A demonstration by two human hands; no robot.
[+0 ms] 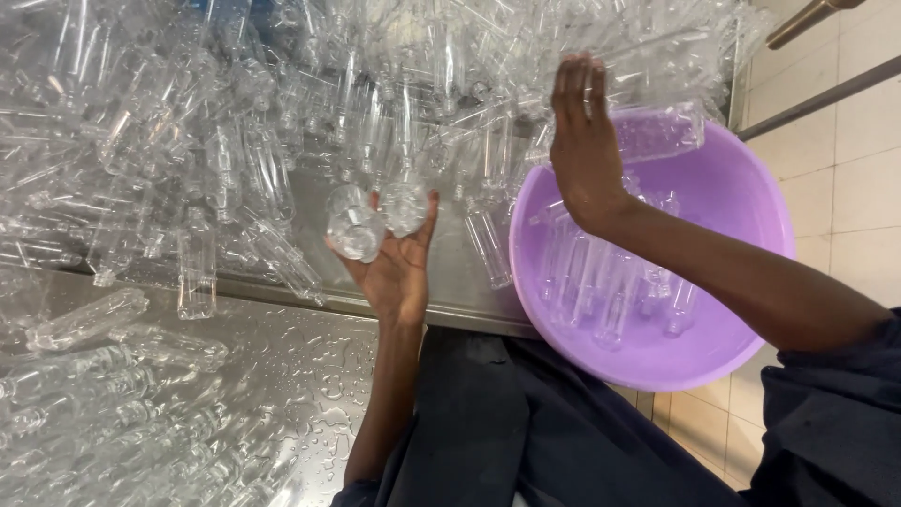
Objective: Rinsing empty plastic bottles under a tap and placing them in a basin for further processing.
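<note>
The left hand [399, 268] is turned palm up over the edge of the stainless steel table [450, 282]. Its fingers are curled around two clear plastic bottles [375, 218], which it holds by their bases. The grip is closed on both.

The right hand [584, 141] is raised above the far rim of the purple basin [741, 202]. Its fingers are extended and lie against one clear bottle [657, 131] at the basin edge. Whether this hand clamps the bottle or only presses on it cannot be determined from this view.

Progress, judged from the layout:
- Done: a small batch of clear bottles [610, 286] lies in the basin, covering only part of its floor.
- Remaining: a large heap of the same bottles [235, 122] covers the table behind and left of both hands.
- A further group of bottles [113, 394] lies on the wet lower shelf [310, 376] at the left.

The basin sits at the right end of the table, above a tiled floor [863, 178]. By this estimate the transfer is at an early stage, with most of the bottles outside the basin.
</note>
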